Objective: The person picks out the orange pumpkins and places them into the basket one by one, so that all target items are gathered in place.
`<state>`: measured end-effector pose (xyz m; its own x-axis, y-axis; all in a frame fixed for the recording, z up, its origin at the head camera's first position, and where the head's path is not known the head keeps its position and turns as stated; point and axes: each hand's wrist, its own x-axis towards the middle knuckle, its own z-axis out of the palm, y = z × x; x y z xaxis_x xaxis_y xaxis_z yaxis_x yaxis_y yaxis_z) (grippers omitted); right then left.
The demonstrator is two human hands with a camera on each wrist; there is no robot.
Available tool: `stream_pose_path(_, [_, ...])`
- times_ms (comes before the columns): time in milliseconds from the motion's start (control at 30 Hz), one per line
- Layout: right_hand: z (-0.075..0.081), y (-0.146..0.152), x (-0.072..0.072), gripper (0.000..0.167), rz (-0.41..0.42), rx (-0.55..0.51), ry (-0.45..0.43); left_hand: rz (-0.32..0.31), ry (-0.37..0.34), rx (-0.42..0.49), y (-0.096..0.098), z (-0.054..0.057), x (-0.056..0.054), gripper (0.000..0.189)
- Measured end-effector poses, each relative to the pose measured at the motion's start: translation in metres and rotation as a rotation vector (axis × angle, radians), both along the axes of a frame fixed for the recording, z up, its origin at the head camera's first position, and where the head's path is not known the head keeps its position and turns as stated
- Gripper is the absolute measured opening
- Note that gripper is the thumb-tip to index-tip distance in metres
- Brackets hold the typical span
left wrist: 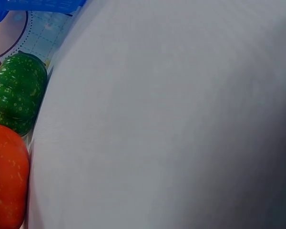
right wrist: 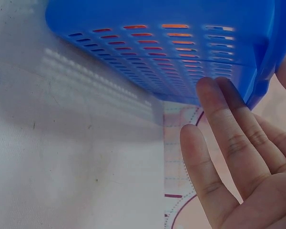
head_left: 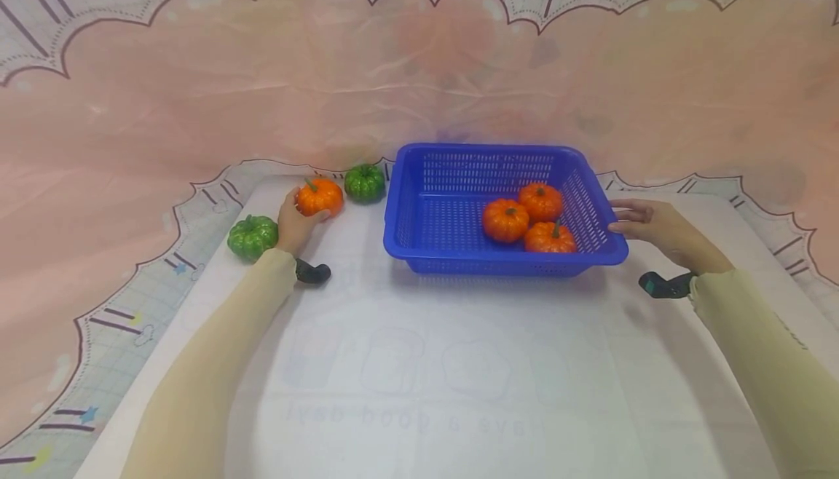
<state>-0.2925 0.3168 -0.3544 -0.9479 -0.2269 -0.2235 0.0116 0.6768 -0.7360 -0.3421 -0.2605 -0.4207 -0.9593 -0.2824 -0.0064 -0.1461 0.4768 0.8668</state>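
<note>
In the head view my left hand (head_left: 298, 223) holds an orange toy pumpkin (head_left: 324, 197) at the table's far left, fingers and thumb around its sides. A green toy pumpkin (head_left: 253, 237) sits just left of that hand, and another green pumpkin (head_left: 365, 183) is behind and right of the orange one. My right hand (head_left: 645, 223) is at the right side of a blue plastic basket (head_left: 505, 255). Its fingers (right wrist: 217, 107) look nearly straight, their tips against the slotted wall below the rim. The left wrist view shows only the pumpkins' edges, not the hand.
Inside the basket's right half lie three orange pumpkins (head_left: 505, 220). The white table (head_left: 419, 362) extends in front of the basket. Behind it hangs a pink patterned cloth (head_left: 419, 78). Both wrists carry dark devices (head_left: 658, 285).
</note>
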Motion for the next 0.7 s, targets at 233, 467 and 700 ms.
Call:
stream_pose_path(233, [0.0002,-0.0004,0.0007,0.075,0.004,0.004,0.004,0.022,-0.003,-0.004,0.0007,-0.0005,-0.0003,0.082])
stream_pose_path(467, [-0.0009,-0.0003,0.0001,0.077,0.000,-0.008,-0.011,0.031,0.015,0.014,0.0028,0.0004,0.0010,0.081])
stream_pose_path(700, [-0.0020,0.0000,-0.0011,0.077,0.002,-0.004,-0.011,0.041,0.044,0.042,0.0047,0.0011,0.0029,0.080])
